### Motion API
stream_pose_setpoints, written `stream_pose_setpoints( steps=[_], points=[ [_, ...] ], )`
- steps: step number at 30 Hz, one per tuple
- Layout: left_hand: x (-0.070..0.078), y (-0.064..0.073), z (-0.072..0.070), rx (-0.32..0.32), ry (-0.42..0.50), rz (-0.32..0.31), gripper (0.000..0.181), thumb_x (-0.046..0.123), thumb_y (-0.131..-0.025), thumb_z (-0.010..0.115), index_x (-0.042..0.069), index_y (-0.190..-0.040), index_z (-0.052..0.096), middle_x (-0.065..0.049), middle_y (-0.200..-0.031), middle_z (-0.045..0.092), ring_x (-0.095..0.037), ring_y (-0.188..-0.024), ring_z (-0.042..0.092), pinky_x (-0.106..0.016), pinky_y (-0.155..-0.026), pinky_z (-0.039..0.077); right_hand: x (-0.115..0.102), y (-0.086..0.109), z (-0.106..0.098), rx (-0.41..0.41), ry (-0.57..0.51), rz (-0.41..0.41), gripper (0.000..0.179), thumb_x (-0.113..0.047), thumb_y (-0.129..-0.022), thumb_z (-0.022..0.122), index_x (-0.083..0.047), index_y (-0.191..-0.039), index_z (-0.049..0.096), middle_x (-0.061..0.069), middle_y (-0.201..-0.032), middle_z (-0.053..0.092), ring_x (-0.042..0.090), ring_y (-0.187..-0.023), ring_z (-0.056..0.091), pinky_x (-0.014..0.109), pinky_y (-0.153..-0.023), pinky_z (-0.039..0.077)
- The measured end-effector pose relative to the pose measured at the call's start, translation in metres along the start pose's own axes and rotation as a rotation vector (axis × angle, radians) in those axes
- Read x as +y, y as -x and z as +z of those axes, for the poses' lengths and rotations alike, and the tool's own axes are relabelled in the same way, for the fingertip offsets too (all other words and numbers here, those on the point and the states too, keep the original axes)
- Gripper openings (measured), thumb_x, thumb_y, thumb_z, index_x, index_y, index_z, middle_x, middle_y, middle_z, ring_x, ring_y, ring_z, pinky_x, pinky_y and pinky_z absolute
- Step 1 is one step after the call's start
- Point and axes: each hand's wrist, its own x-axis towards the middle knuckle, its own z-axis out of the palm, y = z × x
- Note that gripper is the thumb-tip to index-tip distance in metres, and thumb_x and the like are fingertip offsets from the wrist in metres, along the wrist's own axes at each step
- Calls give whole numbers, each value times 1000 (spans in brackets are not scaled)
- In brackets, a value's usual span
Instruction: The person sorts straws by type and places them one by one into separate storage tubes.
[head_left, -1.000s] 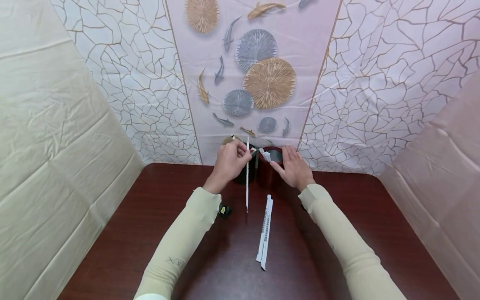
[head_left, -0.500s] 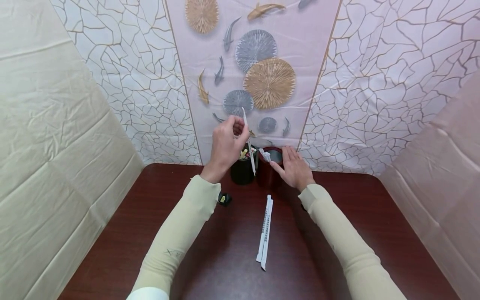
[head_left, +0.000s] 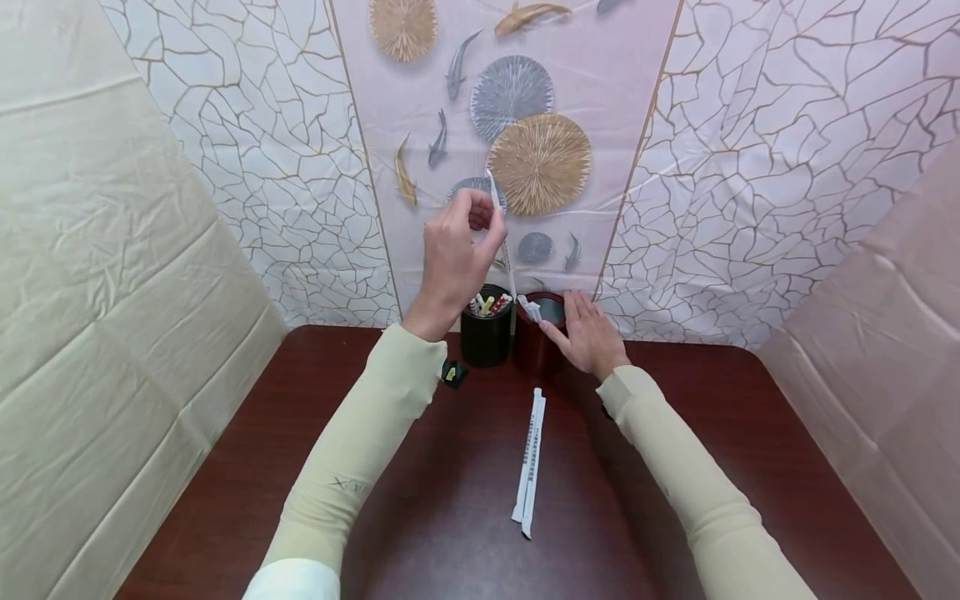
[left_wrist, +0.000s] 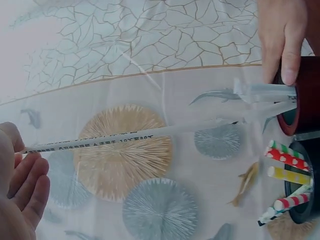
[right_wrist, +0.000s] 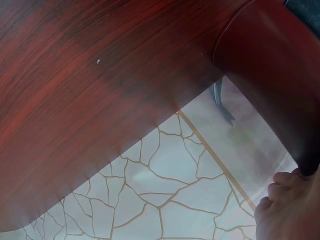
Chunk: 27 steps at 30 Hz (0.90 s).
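My left hand (head_left: pixel 459 258) is raised above the two cups and pinches a thin, paper-wrapped straw (left_wrist: pixel 115 139) near its upper end. Printed characters run along the wrapper, and its lower end points toward the cup mouths. With fairly straight fingers, my right hand (head_left: pixel 592 340) rests against the dark red cup (head_left: pixel 534 354), thumb at the near rim. White wrapped pieces (left_wrist: pixel 262 91) stick out of that cup. To its left stands a black cup (head_left: pixel 486 343) holding several patterned straws (left_wrist: pixel 289 175) in red, yellow and green.
Two white wrapped straws (head_left: pixel 529 467) lie side by side on the dark red-brown table (head_left: pixel 405 517). A small black item (head_left: pixel 453 373) with a yellow mark shows beside the left sleeve. Patterned cloth (head_left: pixel 300 167) hangs right behind the table's far edge.
My left hand has risen from beside the black cup's rim, lifting the wrapped straw and uncovering the patterned straws. My right hand stays against the red cup.
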Motion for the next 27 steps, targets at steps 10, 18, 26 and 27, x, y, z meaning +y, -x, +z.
stream_pose_setpoints(
  steps=[10,18,26,27],
  points=[
    [4,-5,17,70,52,10,10,6,-97,67,-3,-99,68,-15,-88,77,-23,-78,75,-27,-75,62,0,0,0,10,7,-10,93,-65,-109,33,8,-165,20,29,-172,24,44,-162,22,56,-132,21],
    [-9,10,36,46,20,-48,9,9,-96,68,0,-98,70,-12,-88,80,-21,-78,77,-28,-76,63,2,0,2,4,6,-1,94,-66,-109,30,8,-165,18,29,-172,23,44,-162,21,57,-133,20],
    [-25,30,53,-9,-61,-139,9,14,-97,69,5,-99,72,-7,-89,81,-18,-81,78,-30,-76,62,3,-1,3,15,0,-1,95,-68,-109,29,8,-165,19,29,-172,24,44,-162,21,57,-132,20],
    [-27,32,55,-17,-73,-148,10,15,-97,69,6,-98,72,-7,-89,81,-18,-81,78,-31,-75,62,3,-1,3,18,-1,-3,95,-68,-109,29,8,-165,19,29,-172,24,44,-162,22,57,-132,20]
  ],
)
